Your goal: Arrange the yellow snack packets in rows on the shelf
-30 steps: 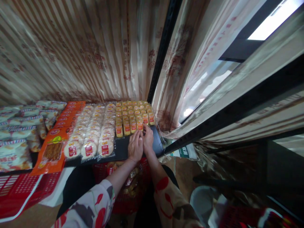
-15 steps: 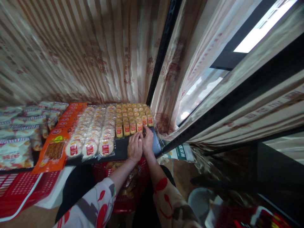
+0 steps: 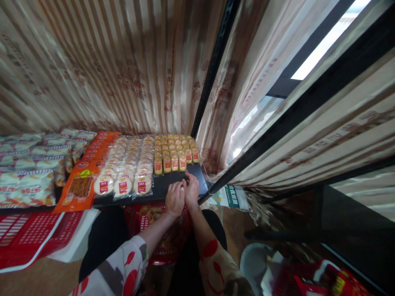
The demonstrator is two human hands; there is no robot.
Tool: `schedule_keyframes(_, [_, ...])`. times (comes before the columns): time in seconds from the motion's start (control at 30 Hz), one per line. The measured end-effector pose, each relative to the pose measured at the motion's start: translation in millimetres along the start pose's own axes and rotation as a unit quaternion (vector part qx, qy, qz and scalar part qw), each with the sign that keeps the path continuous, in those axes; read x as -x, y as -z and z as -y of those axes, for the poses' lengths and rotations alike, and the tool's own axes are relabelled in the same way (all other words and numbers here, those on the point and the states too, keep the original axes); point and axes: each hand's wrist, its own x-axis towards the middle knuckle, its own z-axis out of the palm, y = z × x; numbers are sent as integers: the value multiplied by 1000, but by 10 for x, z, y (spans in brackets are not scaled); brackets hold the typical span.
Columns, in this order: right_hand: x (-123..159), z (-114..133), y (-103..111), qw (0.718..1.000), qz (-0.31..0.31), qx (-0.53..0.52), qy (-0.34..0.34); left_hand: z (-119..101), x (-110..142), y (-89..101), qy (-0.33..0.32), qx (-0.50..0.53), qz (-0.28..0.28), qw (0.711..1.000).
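My left hand (image 3: 175,199) and my right hand (image 3: 191,190) are side by side and touching over the front part of a black shelf (image 3: 160,187). The fingers of both are curled in; whatever they may hold is hidden. Just beyond them stand rows of small yellow wrapped cakes (image 3: 174,160) with red labels, apart from my fingertips. Left of these are rows of round white crackers (image 3: 122,186) in clear wrappers. An orange bag of brown sticks (image 3: 80,185) heads a row of similar bags further left.
White snack bags (image 3: 27,185) fill the shelf's left end. Red baskets (image 3: 37,234) are below, one (image 3: 160,257) between my knees. A black post (image 3: 216,65) and a slanted black bar (image 3: 265,139) frame the right side. Printed curtains (image 3: 138,82) hang behind. A pale bucket (image 3: 254,263) stands lower right.
Both hands have drawn back from the front of the yellow cakes toward the shelf edge. The view has shifted slightly, moving the shelf goods rightward.
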Motion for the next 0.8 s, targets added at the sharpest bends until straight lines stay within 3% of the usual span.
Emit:
schedule_keyframes(0.47, [803, 242, 78, 999, 17, -48, 5, 120, 696, 322, -46, 4, 25, 999])
schedule_keyframes(0.57, [1060, 164, -12, 999, 29, -43, -15, 251, 897, 329, -38, -12, 53, 998])
schedule_keyframes(0.8, [1513, -238, -384, 993, 100, -6, -67, 604, 1246, 250, 49, -44, 163, 984])
